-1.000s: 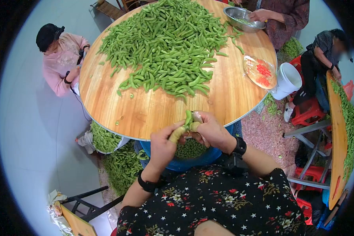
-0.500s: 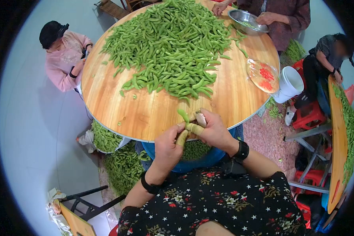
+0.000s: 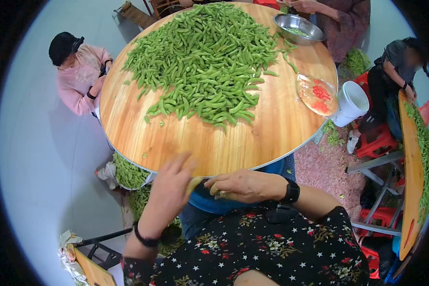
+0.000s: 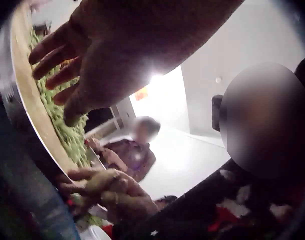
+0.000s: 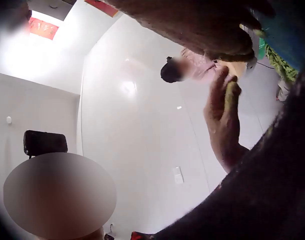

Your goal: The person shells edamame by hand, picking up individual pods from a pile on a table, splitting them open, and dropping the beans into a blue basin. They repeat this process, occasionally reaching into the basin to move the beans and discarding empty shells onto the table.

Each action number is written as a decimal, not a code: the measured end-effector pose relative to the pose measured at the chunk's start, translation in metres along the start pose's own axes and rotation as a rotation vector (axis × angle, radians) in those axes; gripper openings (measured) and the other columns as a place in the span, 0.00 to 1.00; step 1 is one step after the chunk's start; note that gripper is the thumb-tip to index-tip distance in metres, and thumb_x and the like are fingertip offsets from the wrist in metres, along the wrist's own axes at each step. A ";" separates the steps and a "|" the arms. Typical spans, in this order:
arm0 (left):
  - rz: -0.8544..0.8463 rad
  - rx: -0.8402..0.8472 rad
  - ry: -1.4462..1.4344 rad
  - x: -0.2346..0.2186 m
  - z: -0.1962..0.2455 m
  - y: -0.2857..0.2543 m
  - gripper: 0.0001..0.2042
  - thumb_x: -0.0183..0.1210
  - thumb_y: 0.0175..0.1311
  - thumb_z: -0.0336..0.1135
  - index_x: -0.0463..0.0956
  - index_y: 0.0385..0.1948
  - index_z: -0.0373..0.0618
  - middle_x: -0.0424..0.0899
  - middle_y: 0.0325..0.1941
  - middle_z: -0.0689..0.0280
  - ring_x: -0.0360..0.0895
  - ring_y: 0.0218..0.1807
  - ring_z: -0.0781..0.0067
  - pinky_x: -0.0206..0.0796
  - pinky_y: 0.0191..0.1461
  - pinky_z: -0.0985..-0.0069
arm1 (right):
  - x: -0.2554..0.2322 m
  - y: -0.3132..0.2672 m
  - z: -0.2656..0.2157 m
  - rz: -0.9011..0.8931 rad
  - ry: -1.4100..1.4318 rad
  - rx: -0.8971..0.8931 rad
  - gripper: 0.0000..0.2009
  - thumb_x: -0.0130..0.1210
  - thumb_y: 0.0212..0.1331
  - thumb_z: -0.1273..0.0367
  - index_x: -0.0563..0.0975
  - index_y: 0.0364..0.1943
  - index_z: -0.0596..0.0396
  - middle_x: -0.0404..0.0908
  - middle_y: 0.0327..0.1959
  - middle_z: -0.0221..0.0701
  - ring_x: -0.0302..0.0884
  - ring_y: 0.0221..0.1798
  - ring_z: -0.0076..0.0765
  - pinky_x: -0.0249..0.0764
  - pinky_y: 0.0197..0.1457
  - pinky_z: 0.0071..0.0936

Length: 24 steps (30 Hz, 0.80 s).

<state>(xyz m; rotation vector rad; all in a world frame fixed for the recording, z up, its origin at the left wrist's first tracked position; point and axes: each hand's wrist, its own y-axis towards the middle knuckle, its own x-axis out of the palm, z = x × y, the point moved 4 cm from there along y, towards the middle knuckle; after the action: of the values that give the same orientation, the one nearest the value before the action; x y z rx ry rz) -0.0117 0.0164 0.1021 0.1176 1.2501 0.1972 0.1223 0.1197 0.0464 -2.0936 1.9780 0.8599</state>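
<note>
My left hand (image 3: 169, 188), blurred by motion, is over the near edge of the round wooden table (image 3: 176, 143). Its fingers are extended, spread in the left wrist view, and hold nothing visible. A yellowish cover wraps its thumb. Just right of it, my right hand (image 3: 248, 185) is over a blue basin (image 3: 209, 202) below the table edge. The right fingers bend toward the thumb, with yellowish covers on some; I cannot tell whether anything is between them. A large heap of green soybean pods (image 3: 205, 66) covers the far middle of the table.
A steel bowl (image 3: 299, 29) and a plastic-wrapped plate (image 3: 314, 97) with red bits lie on the right side. A white bucket (image 3: 352, 105) stands beside the table. People sit around, including one in pink (image 3: 81, 81). More pods fill a sack (image 3: 128, 172) at lower left.
Earlier both hands met over the table edge with a green pod pinched between them. Now they are apart and lower, the left swung leftward with fingers extended; the pod is out of sight.
</note>
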 end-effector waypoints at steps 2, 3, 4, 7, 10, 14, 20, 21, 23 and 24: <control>-0.038 0.243 0.081 0.018 0.009 0.046 0.22 0.60 0.53 0.30 0.70 0.52 0.43 0.69 0.60 0.52 0.64 0.63 0.47 0.60 0.63 0.62 | -0.001 -0.001 0.012 -0.015 -0.004 0.091 0.08 0.47 0.62 0.69 0.70 0.42 0.57 0.75 0.43 0.44 0.73 0.45 0.55 0.70 0.46 0.42; -0.032 0.347 0.153 0.029 0.013 0.071 0.22 0.59 0.54 0.31 0.69 0.53 0.45 0.67 0.62 0.53 0.61 0.65 0.48 0.57 0.65 0.59 | -0.002 -0.001 0.018 -0.026 0.007 0.183 0.09 0.46 0.64 0.67 0.69 0.43 0.57 0.75 0.42 0.45 0.73 0.46 0.56 0.69 0.47 0.43; -0.027 0.451 0.225 0.041 0.016 0.093 0.22 0.59 0.55 0.32 0.68 0.54 0.47 0.66 0.63 0.54 0.58 0.67 0.50 0.53 0.68 0.56 | -0.005 0.000 0.016 -0.022 -0.005 0.184 0.09 0.46 0.64 0.67 0.69 0.43 0.57 0.75 0.42 0.45 0.73 0.46 0.56 0.69 0.47 0.43; 0.051 0.588 0.351 0.073 0.014 0.135 0.22 0.57 0.57 0.36 0.68 0.56 0.51 0.64 0.64 0.59 0.56 0.69 0.54 0.48 0.69 0.47 | -0.015 -0.002 0.018 0.098 0.106 0.358 0.15 0.44 0.65 0.60 0.67 0.46 0.57 0.75 0.39 0.48 0.72 0.47 0.56 0.66 0.51 0.45; -0.027 0.526 0.296 0.081 -0.007 0.142 0.21 0.56 0.58 0.40 0.69 0.55 0.55 0.65 0.64 0.63 0.56 0.69 0.58 0.44 0.68 0.42 | -0.019 -0.012 0.035 0.248 0.138 0.204 0.14 0.43 0.68 0.61 0.67 0.47 0.57 0.76 0.32 0.36 0.77 0.34 0.35 0.72 0.38 0.33; -0.032 0.386 0.325 0.068 -0.047 0.114 0.18 0.57 0.58 0.41 0.72 0.51 0.55 0.69 0.61 0.67 0.57 0.69 0.59 0.45 0.66 0.42 | -0.028 -0.027 0.044 0.223 0.483 0.429 0.13 0.42 0.69 0.62 0.69 0.47 0.57 0.74 0.31 0.29 0.74 0.27 0.23 0.71 0.30 0.23; -0.128 0.185 0.537 0.029 -0.039 0.112 0.13 0.57 0.57 0.40 0.75 0.42 0.49 0.78 0.48 0.67 0.65 0.63 0.59 0.47 0.65 0.44 | -0.035 -0.028 0.051 0.450 0.585 0.445 0.13 0.42 0.70 0.65 0.71 0.50 0.57 0.73 0.30 0.25 0.68 0.20 0.17 0.66 0.22 0.16; -0.129 0.188 0.539 0.030 -0.033 0.119 0.13 0.57 0.57 0.40 0.75 0.42 0.49 0.78 0.48 0.67 0.65 0.63 0.59 0.47 0.65 0.44 | -0.035 -0.028 0.051 0.453 0.585 0.443 0.13 0.42 0.70 0.65 0.71 0.50 0.57 0.73 0.30 0.25 0.68 0.20 0.17 0.66 0.22 0.16; -0.028 0.282 0.365 0.031 -0.015 0.145 0.10 0.56 0.54 0.34 0.76 0.37 0.45 0.79 0.43 0.64 0.71 0.55 0.60 0.58 0.60 0.55 | -0.037 -0.030 0.051 0.532 0.676 0.491 0.13 0.41 0.70 0.65 0.70 0.51 0.56 0.72 0.30 0.24 0.66 0.19 0.17 0.64 0.20 0.15; -0.023 0.288 0.363 0.037 -0.012 0.161 0.10 0.56 0.54 0.34 0.76 0.37 0.45 0.79 0.43 0.64 0.71 0.55 0.60 0.58 0.60 0.55 | -0.039 -0.031 0.050 0.537 0.670 0.492 0.13 0.41 0.70 0.65 0.70 0.51 0.56 0.72 0.30 0.24 0.66 0.19 0.17 0.64 0.20 0.15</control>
<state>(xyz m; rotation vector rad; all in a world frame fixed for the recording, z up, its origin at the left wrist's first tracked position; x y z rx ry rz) -0.0258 0.1818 0.0950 0.3267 1.6368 0.0153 0.1373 0.1810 0.0151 -1.6943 2.7656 -0.3591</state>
